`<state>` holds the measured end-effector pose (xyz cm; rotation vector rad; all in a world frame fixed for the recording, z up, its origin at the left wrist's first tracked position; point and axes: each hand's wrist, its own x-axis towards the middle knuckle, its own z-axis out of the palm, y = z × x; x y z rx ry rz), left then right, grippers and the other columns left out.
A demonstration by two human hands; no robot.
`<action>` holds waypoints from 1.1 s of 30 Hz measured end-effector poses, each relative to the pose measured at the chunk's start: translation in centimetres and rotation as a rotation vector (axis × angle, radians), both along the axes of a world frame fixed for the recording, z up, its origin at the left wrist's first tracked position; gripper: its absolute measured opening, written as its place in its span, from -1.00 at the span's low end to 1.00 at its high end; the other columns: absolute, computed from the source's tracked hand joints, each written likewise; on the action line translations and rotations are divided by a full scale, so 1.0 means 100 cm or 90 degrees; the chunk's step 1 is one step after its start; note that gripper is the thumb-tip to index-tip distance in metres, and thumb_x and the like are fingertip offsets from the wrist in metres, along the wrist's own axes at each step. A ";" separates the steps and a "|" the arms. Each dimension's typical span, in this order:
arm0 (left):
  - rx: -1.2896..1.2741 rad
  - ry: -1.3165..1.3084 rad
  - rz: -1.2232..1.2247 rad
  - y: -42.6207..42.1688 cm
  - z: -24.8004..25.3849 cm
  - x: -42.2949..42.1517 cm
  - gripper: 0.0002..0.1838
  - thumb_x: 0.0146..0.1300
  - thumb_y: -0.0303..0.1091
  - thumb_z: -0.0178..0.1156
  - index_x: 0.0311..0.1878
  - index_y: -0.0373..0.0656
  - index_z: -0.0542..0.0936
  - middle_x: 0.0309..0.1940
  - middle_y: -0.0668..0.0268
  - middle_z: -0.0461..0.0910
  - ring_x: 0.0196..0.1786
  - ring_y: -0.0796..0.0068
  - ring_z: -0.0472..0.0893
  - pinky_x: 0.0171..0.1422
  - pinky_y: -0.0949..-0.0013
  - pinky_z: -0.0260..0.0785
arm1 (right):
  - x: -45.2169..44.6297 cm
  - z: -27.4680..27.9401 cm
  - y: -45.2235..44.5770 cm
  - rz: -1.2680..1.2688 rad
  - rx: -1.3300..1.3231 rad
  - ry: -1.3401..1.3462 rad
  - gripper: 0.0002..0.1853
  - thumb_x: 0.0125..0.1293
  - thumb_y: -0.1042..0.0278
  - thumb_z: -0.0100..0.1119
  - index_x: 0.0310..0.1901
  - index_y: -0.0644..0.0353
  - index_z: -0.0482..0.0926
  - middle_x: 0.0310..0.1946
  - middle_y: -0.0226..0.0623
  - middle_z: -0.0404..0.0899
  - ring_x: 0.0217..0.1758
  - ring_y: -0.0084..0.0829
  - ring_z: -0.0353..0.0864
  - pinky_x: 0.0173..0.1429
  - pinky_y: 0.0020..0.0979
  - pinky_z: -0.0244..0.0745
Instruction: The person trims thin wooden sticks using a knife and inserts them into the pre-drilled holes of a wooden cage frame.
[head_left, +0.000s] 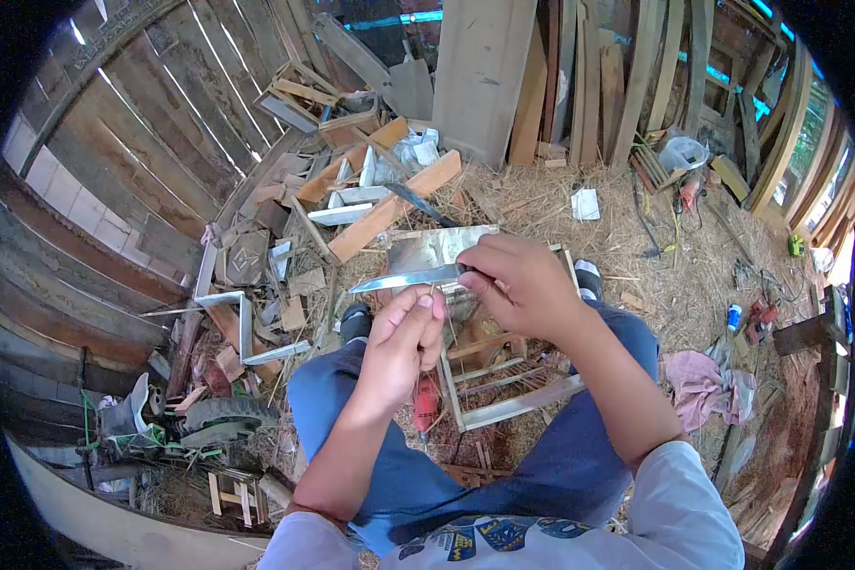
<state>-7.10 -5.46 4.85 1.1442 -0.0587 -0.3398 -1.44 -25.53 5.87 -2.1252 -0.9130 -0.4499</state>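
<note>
My right hand is closed round the dark handle of a knife. Its long shiny blade points left and lies just above my left hand. That hand is closed in a pinch on a thin wooden stick, whose tip shows by the blade; most of it is hidden by the fingers. Between my knees stands a wooden frame with slats. A red power tool is beneath my left wrist, partly covered. Behind the knife is a shiny flat panel.
An orange-brown plank and wood scraps lie ahead on the left. A white angled frame stands left of my leg. Tall boards lean at the back. A pink cloth lies right, on the shaving-strewn floor.
</note>
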 end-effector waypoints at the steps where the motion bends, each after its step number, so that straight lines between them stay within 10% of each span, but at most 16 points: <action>1: -0.044 0.032 -0.013 0.002 0.000 0.001 -0.79 0.64 -0.26 -0.10 -0.18 -0.06 0.42 -0.61 0.59 0.08 -0.65 0.75 0.00 -0.59 0.51 -0.19 | 0.001 0.000 0.001 0.006 0.007 -0.003 -0.81 0.29 0.33 0.28 -0.14 0.23 0.61 -0.40 -0.15 0.53 -0.31 -0.02 0.58 -0.23 -0.10 0.45; 33: -0.107 0.051 -0.015 0.006 0.002 0.001 -0.82 0.63 -0.25 -0.06 -0.17 -0.04 0.42 -0.59 0.61 0.05 -0.66 0.77 -0.02 -0.60 0.52 -0.24 | 0.002 -0.003 0.005 -0.065 -0.023 -0.105 -0.81 0.21 0.35 0.35 -0.18 0.19 0.61 -0.42 -0.18 0.52 -0.31 -0.04 0.58 -0.25 -0.08 0.43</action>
